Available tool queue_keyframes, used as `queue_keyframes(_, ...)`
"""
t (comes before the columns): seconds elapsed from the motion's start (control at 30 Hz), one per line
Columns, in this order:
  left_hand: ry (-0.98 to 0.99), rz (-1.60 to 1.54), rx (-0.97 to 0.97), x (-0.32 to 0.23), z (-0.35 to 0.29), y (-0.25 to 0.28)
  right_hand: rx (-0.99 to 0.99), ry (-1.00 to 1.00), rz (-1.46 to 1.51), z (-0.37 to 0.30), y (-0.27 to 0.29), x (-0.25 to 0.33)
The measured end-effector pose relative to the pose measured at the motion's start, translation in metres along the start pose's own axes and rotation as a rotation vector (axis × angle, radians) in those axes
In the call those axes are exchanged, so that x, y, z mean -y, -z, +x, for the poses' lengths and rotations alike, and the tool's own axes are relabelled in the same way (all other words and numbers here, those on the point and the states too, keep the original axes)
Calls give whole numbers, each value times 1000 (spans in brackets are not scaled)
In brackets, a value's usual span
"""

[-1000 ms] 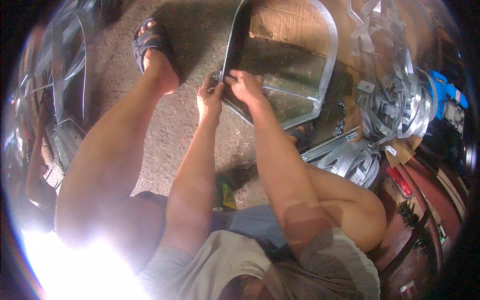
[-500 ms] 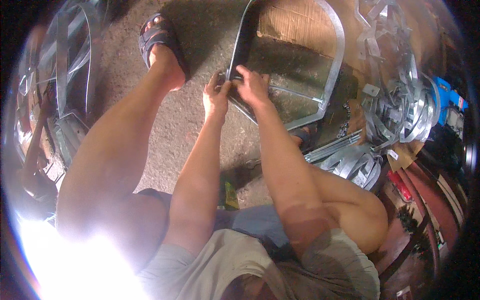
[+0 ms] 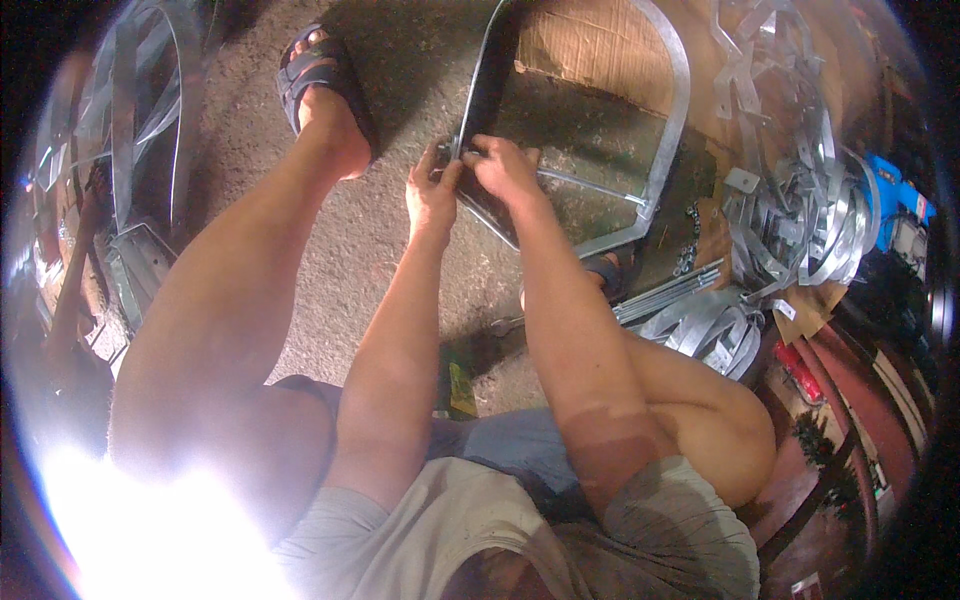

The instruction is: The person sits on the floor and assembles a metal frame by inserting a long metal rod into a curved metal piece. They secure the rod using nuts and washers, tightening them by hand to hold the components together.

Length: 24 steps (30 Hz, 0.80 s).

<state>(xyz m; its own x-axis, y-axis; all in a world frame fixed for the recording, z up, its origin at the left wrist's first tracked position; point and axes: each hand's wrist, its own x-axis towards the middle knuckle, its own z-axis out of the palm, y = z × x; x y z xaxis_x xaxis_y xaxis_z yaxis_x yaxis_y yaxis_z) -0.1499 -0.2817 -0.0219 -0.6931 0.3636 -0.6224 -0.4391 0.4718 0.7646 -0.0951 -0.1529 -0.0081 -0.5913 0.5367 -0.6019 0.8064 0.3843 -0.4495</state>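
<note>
A bent metal strap frame (image 3: 668, 130), rounded at its far end, stands on the floor ahead of me. A thin metal rod (image 3: 590, 186) crosses its nearer part from side to side. My right hand (image 3: 506, 172) is inside the frame, fingers closed round the rod's left end by the left side strip. Just outside that strip, my left hand (image 3: 432, 200) pinches at the same spot, thumb and fingers closed. A small bit of metal shows near its fingertips, too small to name. My fingers partly cover the joint between rod and strip.
On the right lie a pile of bent metal straps (image 3: 800, 225), a bundle of rods (image 3: 670, 290), several small nuts (image 3: 688, 240) and a blue tool (image 3: 895, 195). Cardboard (image 3: 590, 50) lies beneath the frame's far end. More metal strips (image 3: 125, 120) stand at left. A wrench (image 3: 507, 325) lies near my right forearm.
My right hand's fingers have curled slightly lower at the strip. My left hand and the frame stay in nearly the same place.
</note>
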Motion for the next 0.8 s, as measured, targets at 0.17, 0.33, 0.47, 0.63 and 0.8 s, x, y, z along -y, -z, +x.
queue_keyframes(0.17, -28, -108, -43, 11, 3, 0, 120, -74, 10, 7, 2, 6)
queue_keyframes(0.33, -27, -25, -17, 8, 3, -1, 124, -94, 22, 7, 8, 4)
queue_keyframes(0.47, 4, 30, -30, -10, -8, -8, -310, 181, 57, -16, -11, -23)
queue_keyframes(0.63, -38, 119, -315, 8, -14, -10, -359, 176, -123, -90, -9, -15)
queue_keyframes(0.8, 97, 260, -410, 8, -43, 15, -187, 191, -450, -127, -24, -33)
